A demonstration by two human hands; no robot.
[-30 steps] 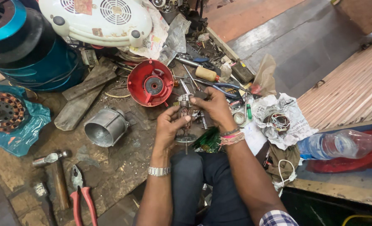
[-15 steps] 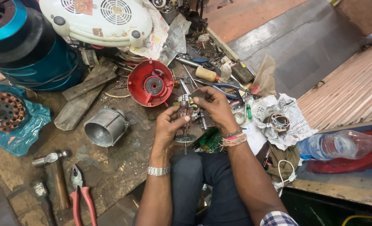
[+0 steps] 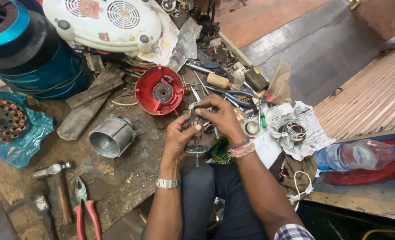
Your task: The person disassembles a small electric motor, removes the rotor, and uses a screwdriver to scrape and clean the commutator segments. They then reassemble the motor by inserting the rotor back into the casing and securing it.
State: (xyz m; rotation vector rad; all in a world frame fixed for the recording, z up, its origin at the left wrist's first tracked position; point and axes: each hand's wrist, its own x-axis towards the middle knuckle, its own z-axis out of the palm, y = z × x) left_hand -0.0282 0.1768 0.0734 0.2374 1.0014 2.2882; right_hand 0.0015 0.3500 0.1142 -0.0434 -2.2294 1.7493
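My left hand point(image 3: 178, 138) and my right hand point(image 3: 219, 116) both grip a small motor armature point(image 3: 197, 133) held upright over my knees, its shaft pointing down with a metal disc at the lower end. The left hand wears a metal wristwatch, the right wrist has coloured bands. The right hand's fingers pinch the upper end of the armature. Just beyond the hands lies a red round motor housing point(image 3: 159, 91). A grey metal cylinder shell point(image 3: 112, 136) lies on its side to the left.
A hammer point(image 3: 57, 184) and red-handled pliers point(image 3: 85, 209) lie at the lower left. A stator with copper windings point(image 3: 2, 120) rests on blue plastic. Blue wire spools point(image 3: 24, 49), a white appliance body point(image 3: 104, 20), a wooden-handled screwdriver point(image 3: 215, 80) and a plastic bottle point(image 3: 362, 155) surround the bench.
Both hands stay on the armature with only slight finger shifts at its top. Nothing else has moved.
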